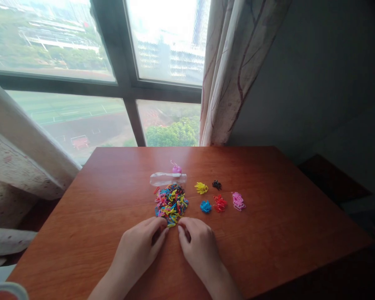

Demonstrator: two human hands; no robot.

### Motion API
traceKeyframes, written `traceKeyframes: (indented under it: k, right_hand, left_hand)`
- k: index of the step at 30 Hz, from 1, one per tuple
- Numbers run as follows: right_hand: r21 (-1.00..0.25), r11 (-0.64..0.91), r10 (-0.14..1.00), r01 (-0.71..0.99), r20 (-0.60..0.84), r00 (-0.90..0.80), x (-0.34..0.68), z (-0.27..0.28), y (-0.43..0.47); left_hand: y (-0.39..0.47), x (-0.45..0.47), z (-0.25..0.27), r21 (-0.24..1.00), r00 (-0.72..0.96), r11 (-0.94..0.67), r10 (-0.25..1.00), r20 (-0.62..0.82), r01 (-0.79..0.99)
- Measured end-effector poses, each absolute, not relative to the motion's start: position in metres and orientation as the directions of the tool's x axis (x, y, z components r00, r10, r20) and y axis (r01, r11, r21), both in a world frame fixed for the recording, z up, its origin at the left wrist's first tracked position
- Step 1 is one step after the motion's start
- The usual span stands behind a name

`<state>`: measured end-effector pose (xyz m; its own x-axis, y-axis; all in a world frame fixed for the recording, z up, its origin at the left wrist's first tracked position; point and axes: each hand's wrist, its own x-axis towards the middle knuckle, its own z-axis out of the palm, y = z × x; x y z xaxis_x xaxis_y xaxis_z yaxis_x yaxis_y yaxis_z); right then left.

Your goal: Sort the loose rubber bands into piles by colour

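Observation:
A mixed heap of small coloured rubber bands (171,202) lies mid-table. At the heap's lower left edge is my left hand (140,243), its thumb and fingers pinched together beside a yellow band. My right hand (201,241) is at the lower right edge, also closed in a pinch. Whatever sits between the fingertips of either hand is too small to make out. Sorted little piles lie to the right: yellow bands (201,188), black bands (216,184), blue bands (205,206), red bands (220,203) and pink bands (238,201).
Behind the heap lies a clear plastic bag (162,179) with a pink cap-like piece (176,169) by it. The brown wooden table (284,216) reaches to a window, with a curtain (228,75) on the right. A white curved object (9,287) shows at lower left.

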<state>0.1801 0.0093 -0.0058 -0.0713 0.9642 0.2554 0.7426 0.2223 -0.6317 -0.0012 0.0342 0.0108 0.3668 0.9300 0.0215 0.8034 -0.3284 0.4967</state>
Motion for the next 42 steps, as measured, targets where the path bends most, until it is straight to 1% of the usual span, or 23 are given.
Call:
traceKeyframes:
  k: [9,17,25,31,35,39,40,42]
  right_hand:
    - [-0.628,0.234,0.963,0.742,0.254,-0.088,0.18,-0.004,0.01]
    - [-0.599,0.272,0.957,0.753,0.247,-0.149,0.179,-0.002,0.01]
    - [-0.557,0.283,0.955,0.781,0.236,-0.178,0.177,-0.005,0.012]
    - [-0.56,0.29,0.952,0.776,0.247,-0.178,0.178,-0.006,0.011]
    - [-0.629,0.286,0.952,0.723,0.272,-0.14,0.179,-0.007,0.009]
    - [-0.724,0.221,0.959,0.653,0.282,-0.012,0.195,-0.002,0.018]
    - [-0.725,0.194,0.959,0.661,0.283,0.029,0.202,0.001,0.024]
    - [-0.681,0.137,0.95,0.72,0.296,0.1,0.218,0.008,0.039]
  left_hand:
    - [0.034,-0.001,0.01,0.473,0.379,-0.326,0.925,-0.019,0.819]
    - [0.035,-0.001,0.008,0.459,0.39,-0.322,0.919,-0.057,0.828]
    - [0.035,-0.001,0.01,0.456,0.4,-0.331,0.915,-0.06,0.826]
    - [0.034,-0.002,0.011,0.462,0.406,-0.332,0.911,-0.067,0.822]
    - [0.034,-0.002,0.012,0.469,0.407,-0.331,0.911,-0.068,0.819]
    - [0.034,-0.001,0.014,0.477,0.405,-0.327,0.912,-0.069,0.816]
    - [0.034,-0.001,0.015,0.477,0.407,-0.329,0.911,-0.067,0.815]
    - [0.034,-0.001,0.015,0.473,0.411,-0.336,0.91,-0.06,0.814]
